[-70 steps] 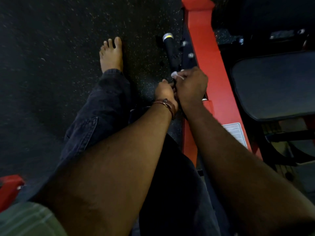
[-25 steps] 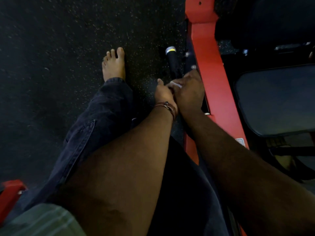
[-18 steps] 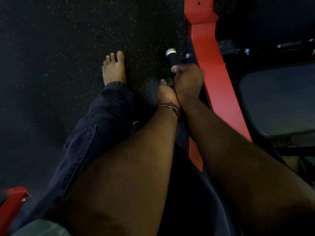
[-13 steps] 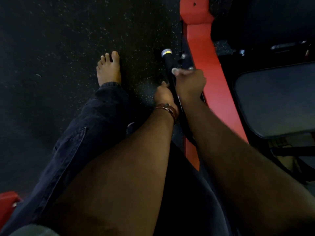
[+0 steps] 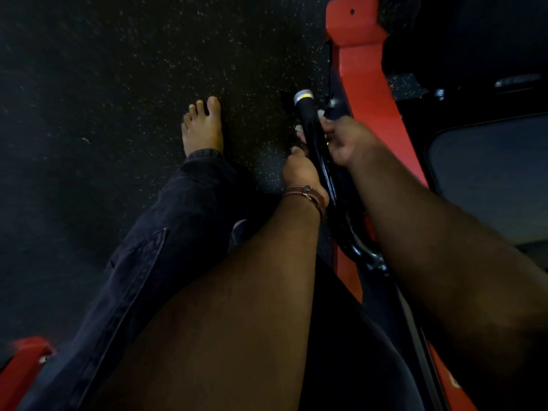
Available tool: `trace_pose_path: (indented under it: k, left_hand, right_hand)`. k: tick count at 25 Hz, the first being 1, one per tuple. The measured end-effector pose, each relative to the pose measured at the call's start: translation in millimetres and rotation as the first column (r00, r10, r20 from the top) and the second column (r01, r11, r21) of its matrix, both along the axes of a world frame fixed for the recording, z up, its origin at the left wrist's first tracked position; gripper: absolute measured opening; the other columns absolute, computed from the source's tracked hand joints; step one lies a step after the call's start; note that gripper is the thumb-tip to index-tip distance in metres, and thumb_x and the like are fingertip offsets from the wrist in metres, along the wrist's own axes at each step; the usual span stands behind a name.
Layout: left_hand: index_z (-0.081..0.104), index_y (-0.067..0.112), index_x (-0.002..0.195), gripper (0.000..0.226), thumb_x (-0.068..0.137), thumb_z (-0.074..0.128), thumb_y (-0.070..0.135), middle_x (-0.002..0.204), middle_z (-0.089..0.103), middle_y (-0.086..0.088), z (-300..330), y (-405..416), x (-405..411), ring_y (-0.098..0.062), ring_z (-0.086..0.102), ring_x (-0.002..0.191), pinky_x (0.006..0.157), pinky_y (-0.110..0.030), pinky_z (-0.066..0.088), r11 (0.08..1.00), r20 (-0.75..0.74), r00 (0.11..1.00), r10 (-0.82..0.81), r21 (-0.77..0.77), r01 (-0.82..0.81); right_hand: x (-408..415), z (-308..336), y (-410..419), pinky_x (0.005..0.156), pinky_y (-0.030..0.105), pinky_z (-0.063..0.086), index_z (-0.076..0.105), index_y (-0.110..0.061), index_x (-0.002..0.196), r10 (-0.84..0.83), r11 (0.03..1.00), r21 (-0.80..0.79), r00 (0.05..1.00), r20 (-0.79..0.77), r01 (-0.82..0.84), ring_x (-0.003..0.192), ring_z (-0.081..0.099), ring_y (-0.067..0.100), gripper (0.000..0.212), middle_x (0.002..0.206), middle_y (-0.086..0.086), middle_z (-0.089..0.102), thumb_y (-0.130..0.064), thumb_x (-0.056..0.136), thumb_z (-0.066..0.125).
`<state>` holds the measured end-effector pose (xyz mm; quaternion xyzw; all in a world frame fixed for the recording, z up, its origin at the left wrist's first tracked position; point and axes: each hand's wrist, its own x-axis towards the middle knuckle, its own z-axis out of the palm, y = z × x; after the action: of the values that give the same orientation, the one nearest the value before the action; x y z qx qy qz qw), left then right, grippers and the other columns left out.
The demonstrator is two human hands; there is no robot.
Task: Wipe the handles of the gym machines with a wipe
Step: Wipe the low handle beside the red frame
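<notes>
Your right hand (image 5: 345,140) wraps the black handle (image 5: 311,129) near its capped end, pressing the white wipe (image 5: 299,129) against it; your left hand (image 5: 302,172) grips the handle just below.

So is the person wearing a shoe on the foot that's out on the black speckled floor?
No, the foot on the black speckled floor is bare, with its toes plainly visible beyond the dark trouser cuff.

Both forearms stretched forward and down, close together; left hand (image 5: 302,173) lower, knuckles up, brown strap round the wrist, grip hidden; right hand (image 5: 345,140) just beyond it, fingers curled tight; bare left foot (image 5: 203,129) far left.
</notes>
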<state>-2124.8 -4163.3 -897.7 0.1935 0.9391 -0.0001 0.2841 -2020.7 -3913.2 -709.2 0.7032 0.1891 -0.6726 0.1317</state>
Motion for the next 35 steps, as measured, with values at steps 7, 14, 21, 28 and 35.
trace_pose_path:
  k: [7, 14, 21, 28, 35]
  left_hand:
    - [0.025, 0.025, 0.14, 0.045, 0.097, 0.04, 0.017, 0.146, 0.038, -0.023, 0.9, -1.8, 0.2, -0.049, 0.037, 0.134, 0.107, -0.063, 0.036, 1.0, -0.016, 1.0, -0.01, 0.018, 0.01]
    - [0.025, 0.026, 0.139, 0.042, 0.099, 0.037, 0.019, 0.146, 0.037, -0.024, -1.3, 0.4, -0.5, -0.049, 0.037, 0.133, 0.106, -0.062, 0.036, 1.0, -0.004, 1.0, 0.001, 0.015, -0.001]
    - [0.025, 0.026, 0.14, 0.046, 0.098, 0.042, 0.017, 0.146, 0.039, -0.022, -6.2, -2.6, -1.6, -0.048, 0.039, 0.132, 0.103, -0.063, 0.039, 1.0, 0.003, 1.0, 0.002, 0.0, -0.002]
    - [0.023, 0.026, 0.142, 0.048, 0.099, 0.041, 0.016, 0.148, 0.037, -0.023, -5.1, -2.5, -3.2, -0.049, 0.037, 0.134, 0.106, -0.063, 0.037, 1.0, 0.033, 0.999, -0.015, 0.002, 0.015]
    - [0.023, 0.026, 0.141, 0.048, 0.098, 0.043, 0.018, 0.149, 0.036, -0.024, -5.2, -1.9, -2.8, -0.049, 0.037, 0.133, 0.106, -0.063, 0.037, 1.0, 0.045, 0.999, -0.019, -0.008, 0.02]
  right_hand:
    - [24.0, 15.9, -39.5, 0.064, 0.019, 0.045, 0.078, -0.011, 0.092, 0.819, -0.136, 0.707, 0.323, 0.474, -0.694, 0.074, 0.069, 0.014, 0.022, 0.085, 0.005, 0.076, -0.024, 0.089, 0.061]
    - [2.9, 4.9, -33.7, 0.074, 0.036, 0.051, 0.064, -0.007, 0.117, 0.762, -0.412, 0.458, -0.023, 0.647, -0.788, 0.09, 0.068, 0.031, 0.033, 0.1, 0.011, 0.071, -0.029, 0.1, 0.046]
    - [-28.0, -14.1, -25.2, 0.071, 0.032, 0.051, 0.071, -0.012, 0.099, 0.782, -0.388, 0.532, 0.036, 0.622, -0.753, 0.089, 0.07, 0.029, 0.025, 0.097, 0.009, 0.073, -0.026, 0.097, 0.05]
    - [-14.1, -21.0, -27.7, 0.055, 0.02, 0.022, 0.076, -0.013, 0.097, 0.688, -0.184, 0.472, 0.23, 0.689, -0.862, 0.08, 0.068, 0.019, 0.039, 0.087, 0.004, 0.073, -0.044, 0.097, 0.052]
    - [-11.2, -10.5, -26.1, 0.057, 0.008, 0.035, 0.08, -0.013, 0.098, 0.608, 0.194, 0.603, 0.577, 0.545, -0.774, 0.074, 0.069, 0.009, 0.022, 0.087, 0.002, 0.078, -0.032, 0.09, 0.07]
